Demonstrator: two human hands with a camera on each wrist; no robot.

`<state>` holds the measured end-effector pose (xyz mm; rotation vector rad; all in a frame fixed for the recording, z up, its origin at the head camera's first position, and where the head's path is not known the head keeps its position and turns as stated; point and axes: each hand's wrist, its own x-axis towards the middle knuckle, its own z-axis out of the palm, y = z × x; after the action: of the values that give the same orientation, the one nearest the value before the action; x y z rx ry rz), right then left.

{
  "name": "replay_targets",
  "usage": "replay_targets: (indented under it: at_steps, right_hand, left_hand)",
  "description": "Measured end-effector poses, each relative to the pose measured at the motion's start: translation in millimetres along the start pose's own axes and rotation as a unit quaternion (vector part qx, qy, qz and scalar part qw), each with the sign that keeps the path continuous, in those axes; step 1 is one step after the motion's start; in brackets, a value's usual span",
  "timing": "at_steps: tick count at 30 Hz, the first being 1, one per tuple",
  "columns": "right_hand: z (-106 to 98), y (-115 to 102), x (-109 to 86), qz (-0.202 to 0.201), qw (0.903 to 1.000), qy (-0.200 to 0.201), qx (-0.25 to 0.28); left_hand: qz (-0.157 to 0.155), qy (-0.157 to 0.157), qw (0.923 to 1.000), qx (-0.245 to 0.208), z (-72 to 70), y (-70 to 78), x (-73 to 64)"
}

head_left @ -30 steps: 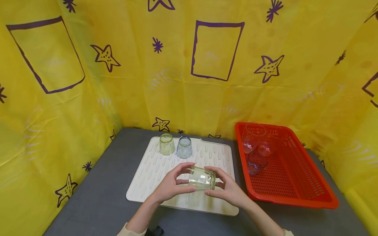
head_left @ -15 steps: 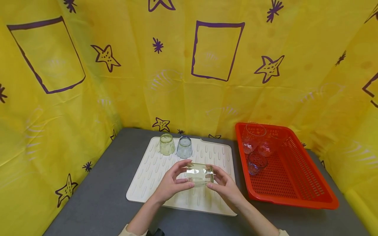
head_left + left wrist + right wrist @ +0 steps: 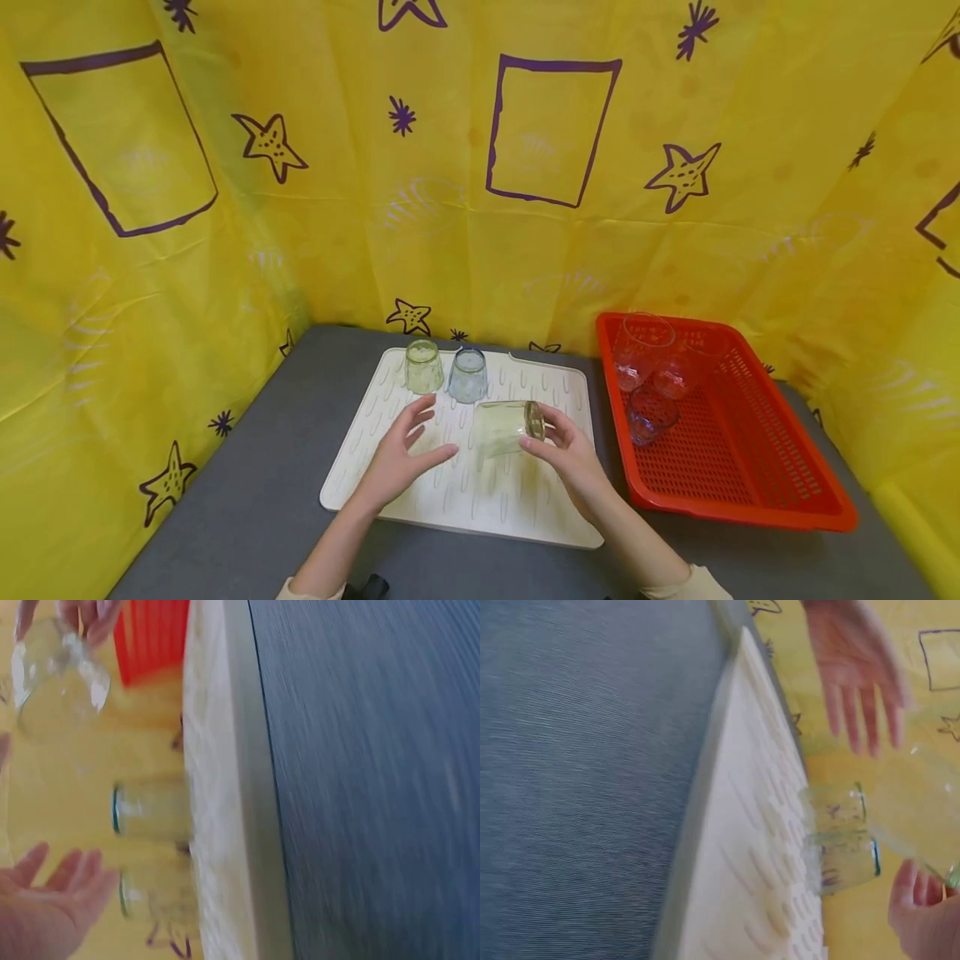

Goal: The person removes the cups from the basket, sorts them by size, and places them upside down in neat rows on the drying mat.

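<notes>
In the head view my right hand (image 3: 576,462) grips a pale green glass tumbler (image 3: 501,427) by its thick base. The tumbler lies on its side in the air above a white ridged drying mat (image 3: 480,508), its mouth towards the left. My left hand (image 3: 399,460) is apart from it, fingers spread and holding nothing. The left wrist view also shows this gap between left hand (image 3: 52,904) and tumbler (image 3: 60,682). At the mat's back stand a green tumbler (image 3: 423,368) and a blue tumbler (image 3: 468,377), side by side, narrower ends up.
A red plastic basket (image 3: 750,515) stands right of the mat. Several clear glasses, among them a purplish glass (image 3: 651,414), sit at its left side. A yellow patterned curtain (image 3: 360,250) closes off the back and sides of the grey table (image 3: 247,467).
My left hand has let go of the tumbler and moved left. The tumbler, held by both hands before, has been turned so its base is at the right in my right hand.
</notes>
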<state>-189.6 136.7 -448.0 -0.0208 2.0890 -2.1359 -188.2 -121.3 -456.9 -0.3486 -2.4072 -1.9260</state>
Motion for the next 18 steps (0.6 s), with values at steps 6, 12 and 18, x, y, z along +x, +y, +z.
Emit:
replay_targets:
  at_steps: [6, 12, 18]
  right_hand:
    - [1, -3, 19.7, -0.01, 0.9949, 0.073, -0.069]
    - [6, -5, 41.1, -0.027, 0.9807, 0.133, -0.141]
    - [12, -7, 67.1, -0.05, 0.9692, 0.179, -0.161]
  left_hand:
    - [-0.064, 0.081, 0.9799, 0.17, -35.4, -19.2, 0.4]
    - [-0.133, 0.082, 0.9632, 0.219, -64.3, -32.2, -1.2]
    - [-0.181, 0.071, 0.9605, 0.199, -76.3, -40.8, -4.4]
